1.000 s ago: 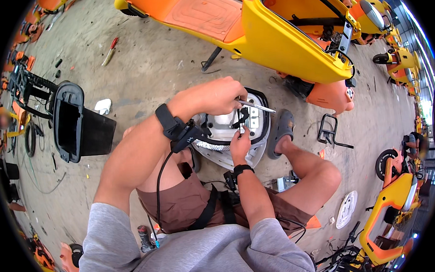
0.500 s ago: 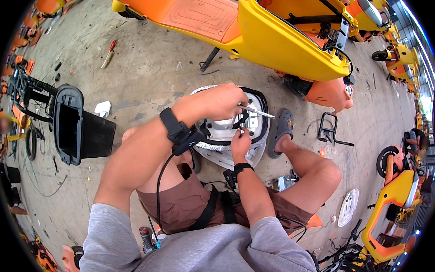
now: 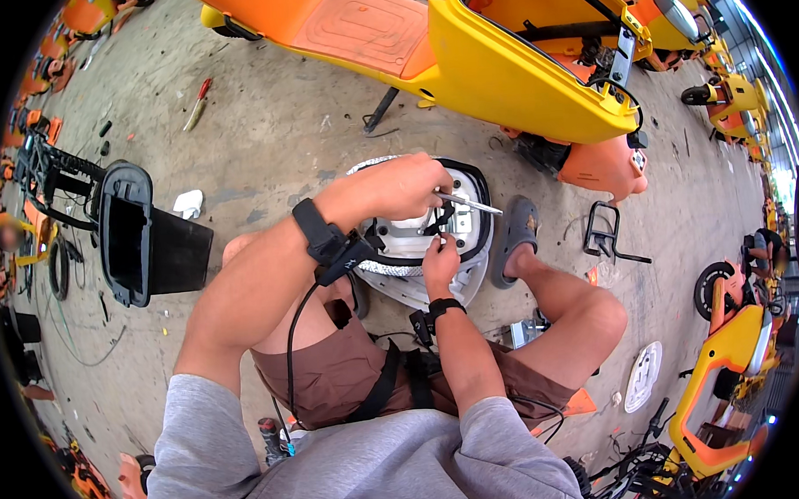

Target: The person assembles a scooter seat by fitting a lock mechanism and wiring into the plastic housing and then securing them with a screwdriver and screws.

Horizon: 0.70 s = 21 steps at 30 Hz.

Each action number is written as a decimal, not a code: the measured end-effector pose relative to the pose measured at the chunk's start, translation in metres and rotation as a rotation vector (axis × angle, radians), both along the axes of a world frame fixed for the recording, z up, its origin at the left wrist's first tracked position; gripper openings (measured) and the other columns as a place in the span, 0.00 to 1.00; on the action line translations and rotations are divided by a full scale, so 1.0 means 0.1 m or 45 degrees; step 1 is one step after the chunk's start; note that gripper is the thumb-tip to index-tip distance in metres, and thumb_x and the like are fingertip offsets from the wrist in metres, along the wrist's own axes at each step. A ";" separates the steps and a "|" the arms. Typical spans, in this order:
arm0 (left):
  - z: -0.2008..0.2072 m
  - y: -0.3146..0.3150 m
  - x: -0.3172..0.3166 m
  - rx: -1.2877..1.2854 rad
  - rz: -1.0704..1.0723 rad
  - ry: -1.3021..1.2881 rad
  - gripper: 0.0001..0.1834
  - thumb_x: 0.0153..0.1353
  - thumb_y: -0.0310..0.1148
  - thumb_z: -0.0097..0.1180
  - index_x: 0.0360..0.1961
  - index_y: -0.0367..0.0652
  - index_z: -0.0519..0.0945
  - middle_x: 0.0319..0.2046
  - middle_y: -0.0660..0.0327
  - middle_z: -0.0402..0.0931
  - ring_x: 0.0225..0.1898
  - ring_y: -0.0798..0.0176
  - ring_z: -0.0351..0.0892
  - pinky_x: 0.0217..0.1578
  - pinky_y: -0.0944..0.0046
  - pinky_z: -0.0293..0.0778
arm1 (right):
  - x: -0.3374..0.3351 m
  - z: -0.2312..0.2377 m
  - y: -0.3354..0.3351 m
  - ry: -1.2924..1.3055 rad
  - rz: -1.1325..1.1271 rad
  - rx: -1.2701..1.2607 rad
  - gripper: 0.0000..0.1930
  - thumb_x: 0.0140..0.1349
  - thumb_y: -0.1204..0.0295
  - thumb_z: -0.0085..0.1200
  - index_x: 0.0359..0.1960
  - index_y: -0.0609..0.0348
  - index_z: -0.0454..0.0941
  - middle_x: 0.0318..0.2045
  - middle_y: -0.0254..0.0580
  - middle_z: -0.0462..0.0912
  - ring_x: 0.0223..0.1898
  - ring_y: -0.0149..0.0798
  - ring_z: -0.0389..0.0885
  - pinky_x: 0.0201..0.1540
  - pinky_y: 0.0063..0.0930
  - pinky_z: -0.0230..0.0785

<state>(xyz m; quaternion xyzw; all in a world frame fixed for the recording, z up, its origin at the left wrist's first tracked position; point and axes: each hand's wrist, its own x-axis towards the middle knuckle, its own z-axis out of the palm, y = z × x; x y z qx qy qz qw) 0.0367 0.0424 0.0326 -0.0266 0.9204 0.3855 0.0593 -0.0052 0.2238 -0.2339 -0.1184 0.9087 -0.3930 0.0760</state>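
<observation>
A scooter seat lies underside up on the floor between my feet, with a black rim around a white base. My left hand reaches over its far part, fingers closed on a slim silver hand tool that points right; its exact kind is unclear. Just nearer to me, my right hand pinches with thumb and finger at a small black fitting on the seat base. What sits between its fingertips is too small to tell. A pale curved panel shows under the seat's near edge.
A yellow and orange scooter body stands ahead. To the left are a black bin-shaped part and a red-handled tool. A black tubular rack and a white panel lie to the right, beyond my shoe.
The view has shifted slightly. Both hands keep nearly the same places over the seat, and the silver tool stays in my left hand.
</observation>
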 end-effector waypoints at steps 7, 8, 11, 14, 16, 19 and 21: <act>0.05 0.02 -0.01 0.000 -0.013 -0.038 0.12 0.56 0.26 0.58 0.41 0.33 0.81 0.31 0.42 0.79 0.37 0.40 0.78 0.40 0.51 0.72 | 0.00 -0.04 0.01 0.056 0.009 -0.014 0.12 0.64 0.67 0.51 0.41 0.61 0.79 0.25 0.55 0.82 0.30 0.58 0.81 0.35 0.47 0.71; 0.03 0.02 -0.02 -0.008 -0.025 -0.038 0.12 0.56 0.26 0.58 0.41 0.33 0.81 0.31 0.42 0.79 0.37 0.40 0.78 0.40 0.51 0.72 | -0.01 -0.06 0.01 0.081 0.010 -0.014 0.11 0.64 0.67 0.51 0.41 0.61 0.79 0.25 0.55 0.82 0.30 0.58 0.81 0.36 0.47 0.71; 0.02 0.04 -0.04 -0.019 -0.035 -0.037 0.12 0.55 0.26 0.58 0.40 0.33 0.82 0.30 0.42 0.79 0.37 0.40 0.78 0.40 0.50 0.72 | -0.01 -0.06 0.01 0.071 0.002 -0.021 0.11 0.63 0.67 0.51 0.40 0.61 0.79 0.24 0.54 0.82 0.30 0.58 0.81 0.36 0.47 0.71; 0.00 0.05 -0.03 -0.033 -0.035 -0.003 0.12 0.55 0.26 0.58 0.40 0.34 0.82 0.31 0.43 0.79 0.37 0.40 0.78 0.40 0.50 0.72 | 0.00 -0.01 0.02 -0.005 0.035 -0.035 0.11 0.62 0.65 0.54 0.37 0.60 0.80 0.24 0.51 0.83 0.29 0.56 0.82 0.35 0.45 0.72; -0.01 0.05 -0.02 -0.052 -0.041 0.019 0.11 0.54 0.26 0.59 0.39 0.34 0.82 0.31 0.44 0.80 0.37 0.40 0.78 0.40 0.50 0.72 | -0.01 0.02 0.02 -0.038 0.078 -0.022 0.12 0.61 0.64 0.56 0.36 0.60 0.81 0.23 0.50 0.83 0.29 0.54 0.82 0.35 0.44 0.72; -0.01 0.07 -0.03 -0.084 -0.043 0.043 0.11 0.53 0.27 0.60 0.38 0.35 0.82 0.30 0.45 0.80 0.38 0.41 0.78 0.40 0.50 0.73 | -0.03 0.04 0.01 -0.049 0.156 0.025 0.13 0.59 0.62 0.58 0.35 0.60 0.82 0.23 0.48 0.83 0.28 0.52 0.82 0.35 0.41 0.73; -0.01 0.07 -0.02 -0.098 -0.026 0.066 0.10 0.53 0.27 0.60 0.37 0.36 0.82 0.30 0.46 0.80 0.38 0.42 0.78 0.39 0.50 0.73 | -0.05 0.04 -0.02 -0.059 0.213 0.044 0.14 0.58 0.61 0.57 0.36 0.60 0.82 0.24 0.47 0.84 0.29 0.52 0.83 0.36 0.41 0.73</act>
